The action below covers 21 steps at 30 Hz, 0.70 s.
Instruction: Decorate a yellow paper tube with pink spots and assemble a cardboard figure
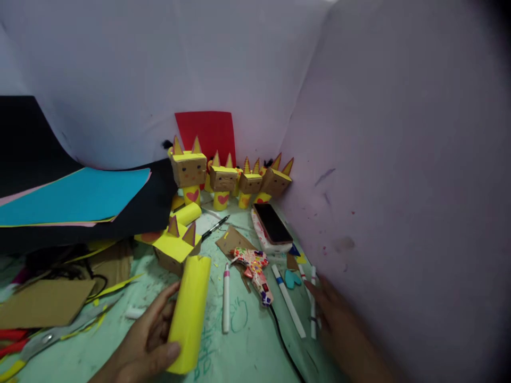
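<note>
Left hand (146,340) gripping yellow paper tube (189,314), fingers wrapped round it, held low over the surface (247,351). Loose box head with ears (175,246) just behind it, apparently not yet joined. Four finished figures (223,181) lined up at back wall. Glue gun (255,271) lying idle mid-surface. Right hand (331,314) with fingers spread loosely, resting on markers (313,303), pinching nothing visibly.

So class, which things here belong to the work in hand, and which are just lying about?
In hand:
left hand holding yellow tube
right hand at the markers
glue gun
eared box head

Lying about:
phone
scissors
blue sheet
finished figures
</note>
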Each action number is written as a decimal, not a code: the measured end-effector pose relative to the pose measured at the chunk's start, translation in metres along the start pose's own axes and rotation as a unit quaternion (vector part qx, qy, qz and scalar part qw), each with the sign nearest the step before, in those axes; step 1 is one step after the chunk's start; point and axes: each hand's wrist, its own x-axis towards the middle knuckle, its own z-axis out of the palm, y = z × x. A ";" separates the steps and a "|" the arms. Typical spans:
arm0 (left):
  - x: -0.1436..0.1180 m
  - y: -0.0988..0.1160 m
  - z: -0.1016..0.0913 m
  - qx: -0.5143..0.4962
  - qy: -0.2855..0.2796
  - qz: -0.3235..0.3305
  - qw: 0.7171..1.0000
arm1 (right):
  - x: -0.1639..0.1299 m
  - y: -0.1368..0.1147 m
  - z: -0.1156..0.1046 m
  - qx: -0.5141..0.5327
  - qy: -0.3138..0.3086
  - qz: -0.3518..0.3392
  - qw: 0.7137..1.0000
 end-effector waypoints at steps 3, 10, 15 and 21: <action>0.000 -0.002 -0.003 -0.004 -0.046 0.006 0.999 | 0.005 -0.029 -0.003 0.010 0.065 -0.001 0.998; 0.002 0.006 -0.003 -0.032 -0.146 0.020 0.989 | 0.035 -0.136 0.024 0.079 -0.128 0.004 0.989; 0.004 0.007 -0.004 -0.022 -0.165 0.023 0.986 | 0.042 -0.157 0.041 0.028 -0.163 0.022 0.986; 0.004 0.009 -0.001 -0.017 -0.173 0.025 0.985 | 0.036 -0.147 0.047 0.098 -0.141 0.046 0.984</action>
